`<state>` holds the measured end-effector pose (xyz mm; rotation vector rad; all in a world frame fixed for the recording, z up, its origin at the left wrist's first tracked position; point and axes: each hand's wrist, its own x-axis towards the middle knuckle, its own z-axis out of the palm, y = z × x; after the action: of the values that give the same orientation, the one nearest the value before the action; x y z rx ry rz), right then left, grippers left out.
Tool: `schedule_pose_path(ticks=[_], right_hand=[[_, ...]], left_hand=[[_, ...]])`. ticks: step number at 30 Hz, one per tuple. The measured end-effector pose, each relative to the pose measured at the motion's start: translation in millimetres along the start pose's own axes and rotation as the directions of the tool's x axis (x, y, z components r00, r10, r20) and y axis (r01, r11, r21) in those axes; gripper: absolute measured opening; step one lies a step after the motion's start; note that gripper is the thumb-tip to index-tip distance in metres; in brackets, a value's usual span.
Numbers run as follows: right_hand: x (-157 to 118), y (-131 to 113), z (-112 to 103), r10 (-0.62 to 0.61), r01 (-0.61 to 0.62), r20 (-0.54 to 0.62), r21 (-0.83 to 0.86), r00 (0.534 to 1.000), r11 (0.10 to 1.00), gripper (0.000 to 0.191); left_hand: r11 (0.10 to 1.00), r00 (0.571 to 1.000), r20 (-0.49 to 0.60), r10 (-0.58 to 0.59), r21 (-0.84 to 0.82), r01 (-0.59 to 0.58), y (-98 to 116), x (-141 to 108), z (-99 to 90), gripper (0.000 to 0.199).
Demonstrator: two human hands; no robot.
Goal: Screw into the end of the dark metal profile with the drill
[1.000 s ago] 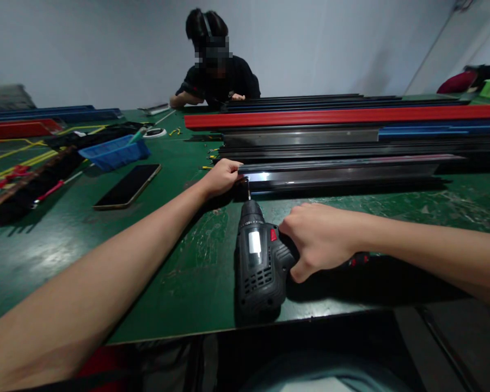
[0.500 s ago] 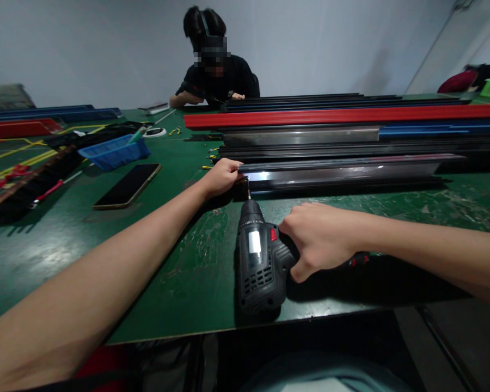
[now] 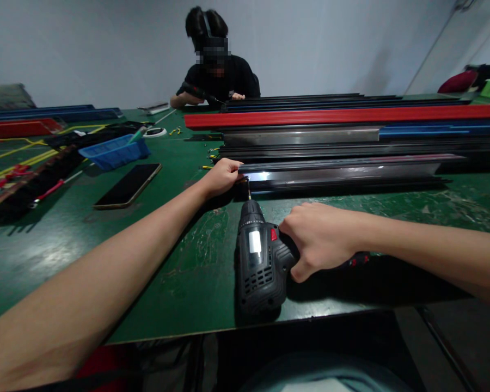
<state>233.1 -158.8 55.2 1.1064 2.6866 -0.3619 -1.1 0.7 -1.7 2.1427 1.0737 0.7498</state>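
At the centre of the frame, the person's left hand point(image 3: 221, 177) is closed in a pinch on the left end of a grey metal profile point(image 3: 343, 173), which runs from mid-frame toward the right on the green table point(image 3: 196, 261). The right hand point(image 3: 316, 239), right of centre, is curled around the handle of a black power drill point(image 3: 261, 272), its fingers mostly hidden from view. The drill lies on its side in the lower middle, pointing up the frame, and its bit point(image 3: 249, 190) reaches the profile's left end, just beside the left hand; whether the tip touches a screw cannot be made out. Behind the grey profile, a long red profile point(image 3: 330, 116) stretches to the right edge. A phone point(image 3: 127, 187) lies left of centre, with a blue tray point(image 3: 114, 157) just beyond it. At upper centre, another person point(image 3: 228, 81) in black bends over the table's far side.
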Motion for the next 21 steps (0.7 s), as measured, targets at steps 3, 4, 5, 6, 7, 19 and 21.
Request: schedule_pose_path(ticks=[3, 4, 5, 6, 7, 19, 21], right_hand=[[-0.4, -0.1, 0.1, 0.001, -0.001, -0.002, -0.004, 1.000, 1.000, 0.057], [-0.6, -0.2, -0.1, 0.000, 0.000, -0.003, -0.005, 1.000, 1.000, 0.057], [-0.7, -0.3, -0.4, -0.002, 0.002, -0.002, -0.003, 1.000, 1.000, 0.056], [-0.8, -0.3, -0.8, -0.003, 0.003, 0.002, -0.001, 1.000, 1.000, 0.056], [-0.8, -0.4, -1.1, -0.002, 0.002, 0.006, 0.001, 1.000, 1.000, 0.056], [-0.7, -0.6, -1.4, 0.000, 0.000, 0.012, -0.010, 1.000, 1.000, 0.057], [-0.2, -1.0, -1.7, 0.003, -0.003, 0.013, -0.015, 1.000, 1.000, 0.058]], left_hand=[[1.000, 1.000, -0.002, 0.000, 0.000, 0.000, 0.5, -0.1, 0.1, 0.023], [1.000, 1.000, -0.005, 0.002, 0.001, -0.002, 0.4, 0.0, 0.1, 0.023], [1.000, 1.000, -0.007, 0.006, 0.002, -0.006, 0.3, 0.2, 0.1, 0.023], [1.000, 1.000, -0.007, 0.009, 0.004, -0.009, 0.1, 0.3, 0.1, 0.023], [1.000, 1.000, -0.007, 0.012, 0.005, -0.012, 0.0, 0.5, 0.0, 0.023], [1.000, 1.000, -0.009, 0.000, -0.019, 0.000, -0.8, -0.4, 0.4, 0.024], [1.000, 1.000, -0.007, -0.003, -0.022, 0.003, -0.7, -0.5, 0.7, 0.025]])
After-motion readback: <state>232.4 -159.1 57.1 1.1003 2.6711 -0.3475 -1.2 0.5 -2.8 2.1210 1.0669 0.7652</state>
